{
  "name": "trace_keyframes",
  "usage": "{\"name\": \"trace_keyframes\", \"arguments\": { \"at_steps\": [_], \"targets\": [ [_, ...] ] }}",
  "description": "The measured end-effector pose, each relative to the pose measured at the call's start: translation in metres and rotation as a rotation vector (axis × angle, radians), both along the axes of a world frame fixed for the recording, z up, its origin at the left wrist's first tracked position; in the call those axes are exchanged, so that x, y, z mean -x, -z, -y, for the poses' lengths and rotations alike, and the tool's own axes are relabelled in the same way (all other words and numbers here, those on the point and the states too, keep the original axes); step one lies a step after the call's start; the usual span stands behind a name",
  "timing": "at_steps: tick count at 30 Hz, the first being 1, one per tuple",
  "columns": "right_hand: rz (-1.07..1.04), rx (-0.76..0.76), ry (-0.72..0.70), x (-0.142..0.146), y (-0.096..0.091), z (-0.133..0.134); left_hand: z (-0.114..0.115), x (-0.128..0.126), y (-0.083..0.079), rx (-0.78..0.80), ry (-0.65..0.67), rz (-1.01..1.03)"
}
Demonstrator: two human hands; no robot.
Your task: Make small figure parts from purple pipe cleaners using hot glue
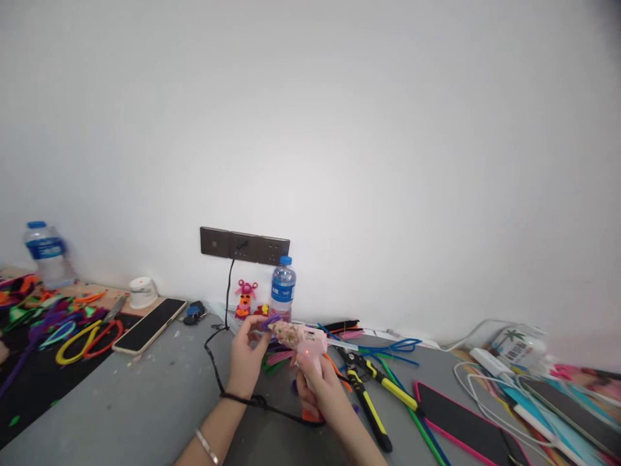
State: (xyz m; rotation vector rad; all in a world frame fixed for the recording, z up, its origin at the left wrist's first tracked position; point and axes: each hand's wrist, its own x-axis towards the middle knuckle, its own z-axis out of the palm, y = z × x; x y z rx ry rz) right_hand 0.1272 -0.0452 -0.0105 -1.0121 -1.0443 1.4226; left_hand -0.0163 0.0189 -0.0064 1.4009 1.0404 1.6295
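Left hand raised above a matte grey tabletop, thumb and fingers pinching a small, fuzzy purple strip; right hand wrapped around the handle of a pale pink plastic glue gun, which points left, its nozzle close by the strip, though whether they touch is unclear; the gun's front looks lumpy, crusted with rough beige residue; a tiny red light glows on its side; a long black cord crosses the left forearm; behind stands a clear, blue-capped plastic bottle; yellow-and-black-handled pliers lie to the right.
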Motion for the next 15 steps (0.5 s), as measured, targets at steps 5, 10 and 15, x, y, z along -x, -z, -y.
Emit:
{"name": "trace_keyframes", "arguments": {
  "at_steps": [5, 10, 15],
  "targets": [
    [0.027, 0.0, 0.012, -0.0008, -0.0016, 0.0011, -0.0003, 0.0004, 0.0009, 0.01, 0.006, -0.001],
    [0.025, -0.008, 0.026, -0.0007, -0.0004, 0.0001, -0.0021, 0.0005, 0.0038, 0.008, -0.002, -0.007],
    [0.014, -0.009, 0.048, 0.0007, -0.0062, 0.0005, -0.0032, 0.0002, 0.0053, 0.006, 0.001, 0.005]
  ]
}}
